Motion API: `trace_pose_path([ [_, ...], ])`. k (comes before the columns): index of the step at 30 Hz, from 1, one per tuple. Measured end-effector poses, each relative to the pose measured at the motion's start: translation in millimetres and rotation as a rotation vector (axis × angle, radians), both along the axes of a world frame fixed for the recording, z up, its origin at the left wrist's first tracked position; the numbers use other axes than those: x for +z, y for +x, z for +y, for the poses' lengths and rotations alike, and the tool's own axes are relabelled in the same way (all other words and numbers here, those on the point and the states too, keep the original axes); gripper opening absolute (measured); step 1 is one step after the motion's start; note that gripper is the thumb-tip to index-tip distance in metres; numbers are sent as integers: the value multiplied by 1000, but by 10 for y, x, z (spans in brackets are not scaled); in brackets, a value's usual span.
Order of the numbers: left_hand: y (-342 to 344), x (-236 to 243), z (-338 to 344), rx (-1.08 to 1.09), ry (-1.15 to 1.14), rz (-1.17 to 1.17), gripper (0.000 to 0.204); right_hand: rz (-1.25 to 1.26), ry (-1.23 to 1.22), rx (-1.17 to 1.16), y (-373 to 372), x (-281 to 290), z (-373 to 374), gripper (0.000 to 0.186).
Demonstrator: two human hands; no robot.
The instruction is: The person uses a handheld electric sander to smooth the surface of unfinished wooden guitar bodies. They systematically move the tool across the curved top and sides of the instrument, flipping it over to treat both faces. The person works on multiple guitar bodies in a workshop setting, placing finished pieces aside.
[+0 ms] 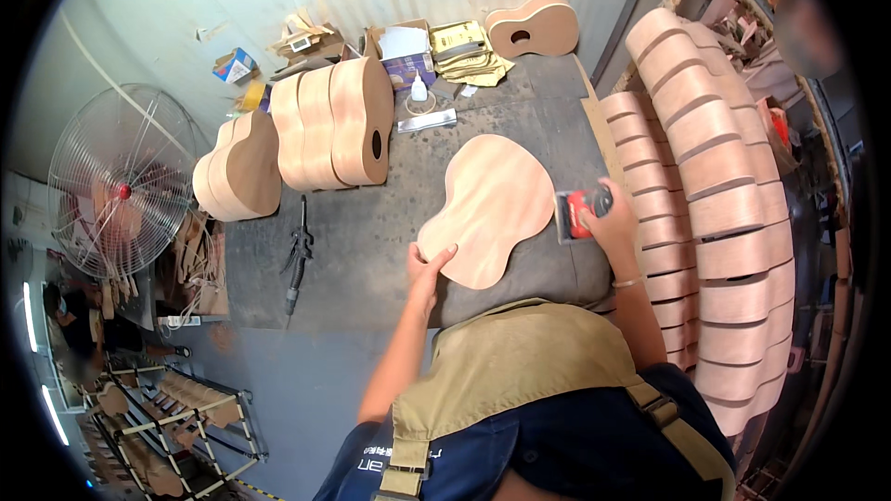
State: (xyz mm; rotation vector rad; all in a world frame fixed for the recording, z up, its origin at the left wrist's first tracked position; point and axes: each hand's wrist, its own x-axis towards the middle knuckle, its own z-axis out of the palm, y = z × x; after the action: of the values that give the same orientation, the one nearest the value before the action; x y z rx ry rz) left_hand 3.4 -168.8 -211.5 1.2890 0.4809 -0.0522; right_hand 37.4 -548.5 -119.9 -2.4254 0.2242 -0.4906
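A pale wooden guitar body (487,204) lies back-up on the dark padded front of the workbench, tilted toward the right. My left hand (427,269) grips its lower left end, thumb on the top face. My right hand (608,223) is closed on a red and black power sander (577,213), held just beside the body's right edge, its pad turned toward that edge. Whether the pad touches the wood I cannot tell.
Stacked guitar bodies (329,125) stand on the bench (251,269) beside an air gun (300,250); taller stacks (729,250) rise at right. A wire fan (121,181) is left. Paper, boxes and glue bottle (418,86) line the back. A person (74,325) works near racks lower left.
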Motion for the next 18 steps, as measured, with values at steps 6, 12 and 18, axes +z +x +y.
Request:
trace_pose_path([
  [6, 87, 1522, 294, -32, 565, -179, 69, 126, 257, -45, -755, 365, -22, 66],
  [12, -23, 1887, 42, -242, 764, -346, 79, -94, 424, 140, -773, 1326, 679, 72],
  [18, -8, 1860, -261, -247, 754, -401, 82, -273, 382, 271, -750, 1825, 1146, 73],
])
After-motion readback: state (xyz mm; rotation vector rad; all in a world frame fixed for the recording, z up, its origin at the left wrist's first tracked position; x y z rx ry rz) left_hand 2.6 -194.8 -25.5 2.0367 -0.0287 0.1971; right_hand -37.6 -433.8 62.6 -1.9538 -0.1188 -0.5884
